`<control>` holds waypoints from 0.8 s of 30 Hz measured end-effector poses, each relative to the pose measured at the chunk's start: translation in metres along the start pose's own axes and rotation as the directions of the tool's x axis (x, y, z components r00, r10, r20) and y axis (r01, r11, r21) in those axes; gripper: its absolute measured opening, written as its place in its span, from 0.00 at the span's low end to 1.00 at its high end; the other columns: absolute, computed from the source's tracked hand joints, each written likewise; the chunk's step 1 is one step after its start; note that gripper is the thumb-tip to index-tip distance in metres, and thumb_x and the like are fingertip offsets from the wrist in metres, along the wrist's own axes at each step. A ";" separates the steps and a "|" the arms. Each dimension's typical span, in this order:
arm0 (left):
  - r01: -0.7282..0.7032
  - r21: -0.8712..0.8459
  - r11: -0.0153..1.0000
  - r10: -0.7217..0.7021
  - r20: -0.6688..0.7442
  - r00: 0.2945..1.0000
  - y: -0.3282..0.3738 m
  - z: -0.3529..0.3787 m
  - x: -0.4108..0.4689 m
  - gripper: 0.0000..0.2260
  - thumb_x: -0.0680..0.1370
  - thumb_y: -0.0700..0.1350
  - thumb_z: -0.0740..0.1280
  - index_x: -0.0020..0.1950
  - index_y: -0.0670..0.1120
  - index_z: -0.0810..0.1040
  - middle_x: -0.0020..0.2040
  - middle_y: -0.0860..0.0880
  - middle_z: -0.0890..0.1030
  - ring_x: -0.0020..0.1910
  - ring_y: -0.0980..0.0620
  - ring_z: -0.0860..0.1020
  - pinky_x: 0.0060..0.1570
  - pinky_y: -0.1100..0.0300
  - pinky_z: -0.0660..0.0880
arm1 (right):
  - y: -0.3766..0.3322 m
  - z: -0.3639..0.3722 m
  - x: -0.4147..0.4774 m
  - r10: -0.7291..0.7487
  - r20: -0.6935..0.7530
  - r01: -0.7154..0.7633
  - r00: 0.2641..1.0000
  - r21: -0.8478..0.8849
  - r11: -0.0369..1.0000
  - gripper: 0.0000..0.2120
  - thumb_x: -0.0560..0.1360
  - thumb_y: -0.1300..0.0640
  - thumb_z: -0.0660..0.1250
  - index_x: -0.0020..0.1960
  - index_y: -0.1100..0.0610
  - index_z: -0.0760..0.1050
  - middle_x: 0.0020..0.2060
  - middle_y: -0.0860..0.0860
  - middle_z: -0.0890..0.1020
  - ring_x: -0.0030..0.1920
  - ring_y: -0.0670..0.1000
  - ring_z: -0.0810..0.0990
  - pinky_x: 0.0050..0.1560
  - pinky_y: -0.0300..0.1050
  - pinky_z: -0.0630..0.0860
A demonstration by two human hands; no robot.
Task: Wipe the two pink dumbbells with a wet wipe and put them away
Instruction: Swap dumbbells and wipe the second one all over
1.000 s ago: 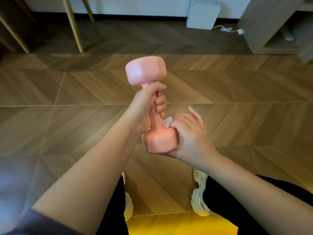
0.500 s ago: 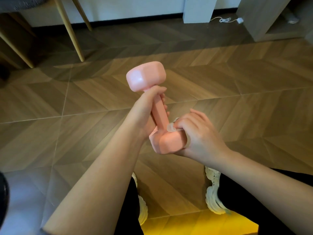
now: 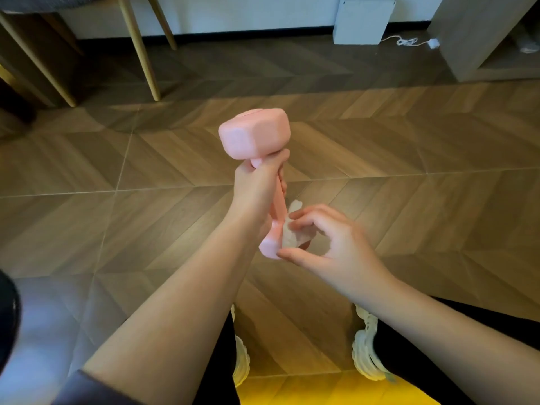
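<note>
I see one pink dumbbell [image 3: 254, 135], held nearly upright over the wooden floor. My left hand [image 3: 257, 188] is wrapped around its handle just below the upper head. The lower head sits partly hidden behind my left wrist. A crumpled white wet wipe [image 3: 292, 232] lies against that lower head, pinched between the thumb and fingers of my right hand [image 3: 330, 244]. The fingers of that hand are curled loosely around the wipe. The second dumbbell is not in view.
Light wooden chair legs [image 3: 141, 48] stand at the back left. A white box [image 3: 362, 19] with a cable sits against the far wall, beside a grey shelf unit [image 3: 479, 36] at the back right. My white shoes [image 3: 368, 346] are below, on herringbone flooring.
My right hand has loosened from the lower head and drawn slightly right, now pinching the wipe with fingers spread wider. The dumbbell has turned more upright in my left hand.
</note>
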State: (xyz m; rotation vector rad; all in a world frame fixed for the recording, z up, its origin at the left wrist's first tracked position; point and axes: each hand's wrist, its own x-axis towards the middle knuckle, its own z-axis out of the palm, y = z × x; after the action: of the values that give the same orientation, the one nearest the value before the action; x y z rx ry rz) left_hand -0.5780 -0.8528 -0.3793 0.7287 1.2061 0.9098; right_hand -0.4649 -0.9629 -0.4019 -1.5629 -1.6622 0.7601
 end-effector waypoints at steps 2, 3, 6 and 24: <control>0.010 -0.030 1.000 -0.009 0.009 1.000 0.000 0.006 -0.001 0.12 0.77 0.42 0.69 0.36 0.46 0.70 0.27 0.50 0.68 0.27 0.52 0.67 0.35 0.56 0.66 | 0.002 0.003 0.002 0.002 -0.059 -0.003 0.998 -0.015 1.000 0.12 0.69 0.48 0.77 0.47 0.53 0.79 0.49 0.39 0.79 0.55 0.42 0.77 0.52 0.32 0.70; 0.020 -0.055 0.998 -0.019 0.012 1.000 0.000 0.008 0.000 0.11 0.77 0.42 0.69 0.36 0.46 0.71 0.27 0.50 0.69 0.26 0.52 0.67 0.34 0.57 0.66 | 0.004 0.002 0.004 0.011 -0.093 -0.009 0.996 0.016 1.000 0.10 0.71 0.50 0.77 0.45 0.54 0.80 0.48 0.39 0.79 0.53 0.42 0.77 0.51 0.32 0.70; 0.031 -0.113 0.993 -0.029 0.021 0.999 0.001 0.009 0.001 0.10 0.78 0.42 0.68 0.38 0.46 0.72 0.27 0.50 0.70 0.26 0.52 0.68 0.32 0.58 0.67 | 0.004 -0.004 0.007 0.119 -0.135 -0.092 0.984 0.190 0.978 0.03 0.73 0.56 0.75 0.42 0.54 0.81 0.44 0.41 0.82 0.47 0.44 0.80 0.48 0.34 0.73; 0.087 -0.109 0.990 -0.078 0.088 0.993 -0.001 0.009 0.001 0.13 0.76 0.43 0.69 0.33 0.47 0.70 0.27 0.49 0.68 0.26 0.51 0.66 0.32 0.57 0.64 | 0.015 -0.021 0.008 -0.210 -0.024 0.210 0.978 0.009 0.978 0.08 0.72 0.59 0.76 0.50 0.59 0.84 0.48 0.47 0.83 0.49 0.43 0.81 0.52 0.35 0.74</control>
State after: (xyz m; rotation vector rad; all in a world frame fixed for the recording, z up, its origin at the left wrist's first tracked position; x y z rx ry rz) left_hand -0.5691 -0.8525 -0.3788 0.6159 1.0939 0.8636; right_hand -0.4387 -0.9550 -0.4017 -1.3567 -1.7688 0.6369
